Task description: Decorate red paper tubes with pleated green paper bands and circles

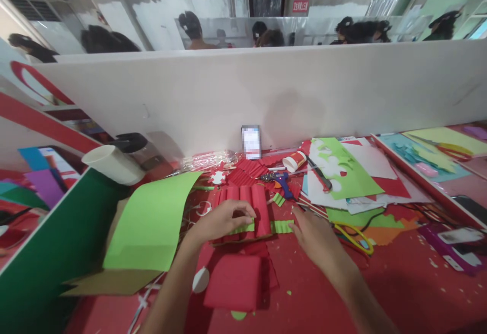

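A row of red paper rolls (259,199) lies side by side on the table in front of me. My left hand (224,217) rests over the rolls, thumb and fingers curled together at a short piece of light green crinkled paper (243,226). To the right of the rolls lies a green crinkled paper strip (281,227), its far end at the fingertips of my right hand (314,235). Whether the two green pieces join cannot be seen. Nearer to me sits a red paper-covered block (234,280) on the table.
Behind the rolls are a blue glue gun (280,181), a box cutter (320,174) and a phone (251,142) against the white partition (190,100). Yellow-handled scissors (355,240) lie right. Green sheet (152,222) and white cup (114,164) stand left.
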